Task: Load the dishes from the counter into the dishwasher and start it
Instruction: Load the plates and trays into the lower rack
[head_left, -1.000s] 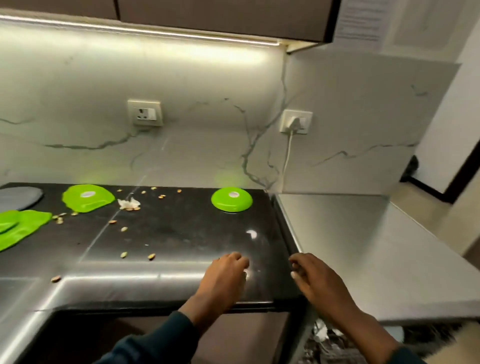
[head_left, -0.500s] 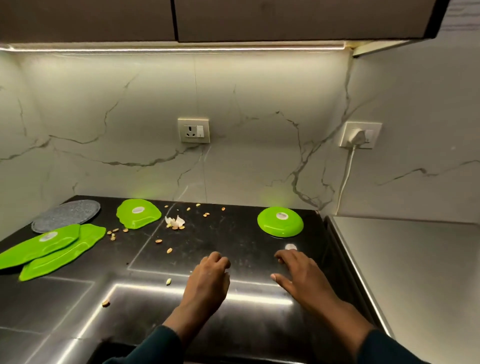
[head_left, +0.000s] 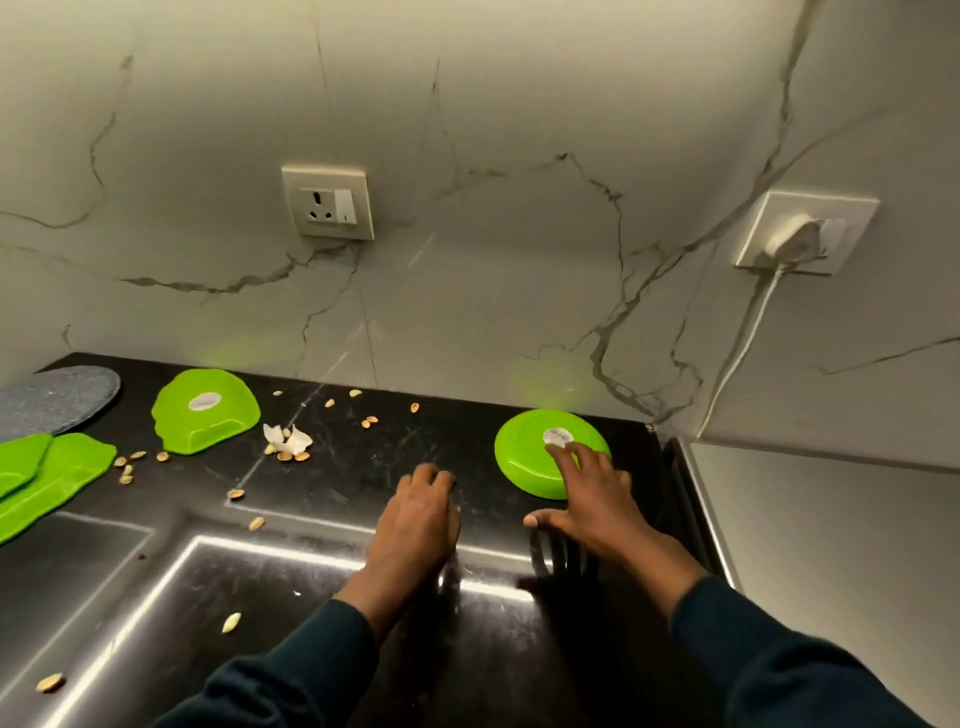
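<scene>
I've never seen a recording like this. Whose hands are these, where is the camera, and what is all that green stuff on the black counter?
There is no machine here: a person wears a wide-angle camera on the head, so you look down along both dark sleeves at their own hands. The right hand reaches with straight fingers onto a round green dish lying upside down near the wall; it grips nothing yet. The left hand rests on the black counter with fingers loosely curled, holding nothing. Further left lie a second green dish, also upside down, two overlapping green pieces at the edge, and a grey round mat. Scattered nut shells litter the counter. On the marble wall are a free socket and a plugged-in one.
</scene>
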